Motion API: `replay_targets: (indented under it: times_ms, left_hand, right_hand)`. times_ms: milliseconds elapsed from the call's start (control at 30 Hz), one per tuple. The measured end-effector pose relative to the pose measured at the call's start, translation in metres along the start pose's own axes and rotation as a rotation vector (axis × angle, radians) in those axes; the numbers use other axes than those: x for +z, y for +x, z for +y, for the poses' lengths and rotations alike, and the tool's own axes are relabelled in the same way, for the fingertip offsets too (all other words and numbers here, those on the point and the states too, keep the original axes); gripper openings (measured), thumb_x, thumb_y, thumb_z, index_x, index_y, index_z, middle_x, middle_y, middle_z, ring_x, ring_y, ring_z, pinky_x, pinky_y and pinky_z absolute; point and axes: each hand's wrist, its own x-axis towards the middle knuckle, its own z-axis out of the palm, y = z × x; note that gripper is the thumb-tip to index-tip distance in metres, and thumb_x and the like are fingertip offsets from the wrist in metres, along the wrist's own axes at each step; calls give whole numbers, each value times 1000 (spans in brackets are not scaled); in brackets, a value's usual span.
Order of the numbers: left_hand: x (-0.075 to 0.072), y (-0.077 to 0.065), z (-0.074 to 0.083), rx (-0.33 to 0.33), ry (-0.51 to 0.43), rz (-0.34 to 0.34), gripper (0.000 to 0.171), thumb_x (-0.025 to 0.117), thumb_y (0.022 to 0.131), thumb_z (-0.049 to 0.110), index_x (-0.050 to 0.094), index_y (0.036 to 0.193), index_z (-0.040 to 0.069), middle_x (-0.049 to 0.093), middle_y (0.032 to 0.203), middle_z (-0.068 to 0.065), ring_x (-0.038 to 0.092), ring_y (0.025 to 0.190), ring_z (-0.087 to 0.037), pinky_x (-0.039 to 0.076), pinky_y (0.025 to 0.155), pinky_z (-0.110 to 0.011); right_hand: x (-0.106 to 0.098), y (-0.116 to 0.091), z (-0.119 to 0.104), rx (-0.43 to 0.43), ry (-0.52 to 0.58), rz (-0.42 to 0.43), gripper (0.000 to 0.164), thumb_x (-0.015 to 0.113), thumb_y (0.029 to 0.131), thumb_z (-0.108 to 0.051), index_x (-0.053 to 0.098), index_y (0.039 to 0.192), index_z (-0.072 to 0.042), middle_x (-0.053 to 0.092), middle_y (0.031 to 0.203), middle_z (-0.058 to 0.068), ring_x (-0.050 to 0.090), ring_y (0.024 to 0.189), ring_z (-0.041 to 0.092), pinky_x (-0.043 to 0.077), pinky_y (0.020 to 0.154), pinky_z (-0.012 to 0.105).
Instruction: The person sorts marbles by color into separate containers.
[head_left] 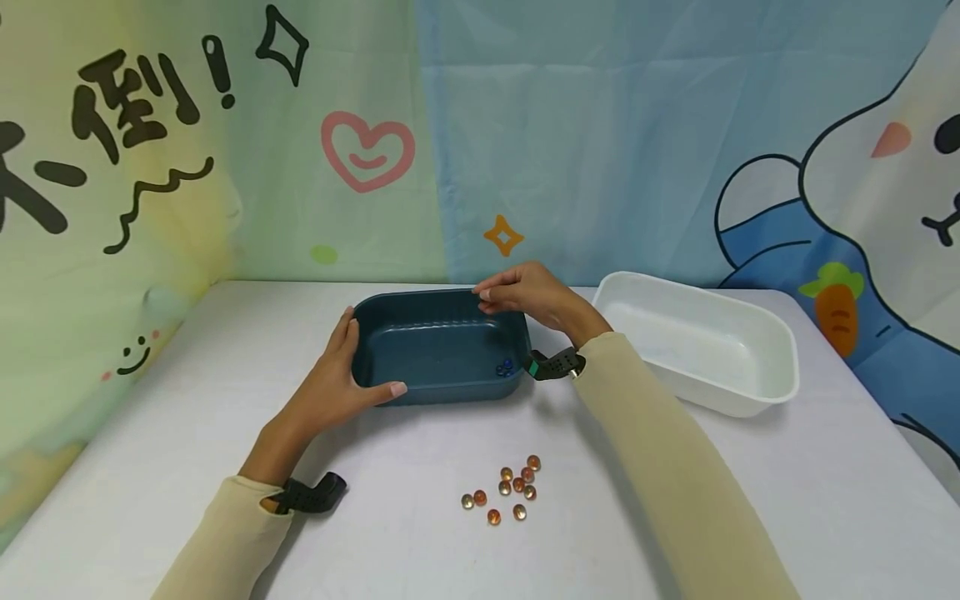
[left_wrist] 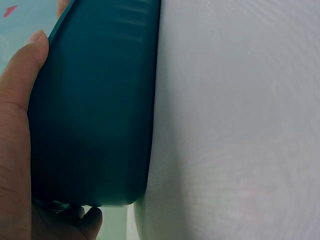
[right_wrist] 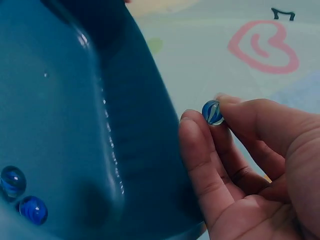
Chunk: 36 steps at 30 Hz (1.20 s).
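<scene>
A dark teal plastic basin (head_left: 442, 392) stands on the table. My left hand (head_left: 341, 375) grips its left end, the thumb on the front rim and the fingers along the end wall; the left wrist view shows the thumb (left_wrist: 27, 65) against the basin's side. Over the back right rim, my right hand (head_left: 536, 296) pinches a clear glass marble (right_wrist: 213, 112) with blue and pale swirls between thumb and fingertips. Blue marbles (head_left: 506, 367) lie in the basin's front right corner; the right wrist view shows two, one a deep blue marble (right_wrist: 34, 210).
Several orange and amber marbles (head_left: 518, 484) lie loose on the white tabletop (head_left: 420, 517) in front of the basin. A white rectangular basin (head_left: 738, 396) stands at the right, beyond my right forearm. Behind the table hangs a printed cloth (head_left: 555, 150).
</scene>
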Motion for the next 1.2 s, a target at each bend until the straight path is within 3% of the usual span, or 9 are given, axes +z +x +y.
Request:
replay_targets:
  times_ms: [267,667,933,1200]
  left_hand:
    - [0,0,-1,3,6,1,124,69,76,67,0,154,1,-12,162,-2,5,147,-31,21,111,-58]
    - [0,0,1,3,4,8,124,69,76,68,1,154,2,-10,162,-4,5,147,-31,21,111,-58]
    - [1,0,0,4,-6,4,124,70,75,68,0,155,3,-13,161,1,5,147,-30,21,111,-58]
    - [0,0,1,4,-2,-1,124,70,76,67,-1,154,3,-14,161,1,3,147,-29,20,111,-57]
  right_hand:
    - [1,8,4,36,26,42,32,59,96,1,59,125,12,55,133,21,65,102,26,49,94,38]
    - [4,5,0,48,-65,14,37,62,95,-5,58,131,1,54,134,18,62,110,26,45,98,37]
    - [4,4,3,-8,-53,0,30,54,97,4,60,126,8,60,125,23,62,109,29,43,101,45]
    - [4,2,2,-19,-74,-16,35,56,98,0,56,132,7,54,134,24,60,115,29,43,101,44]
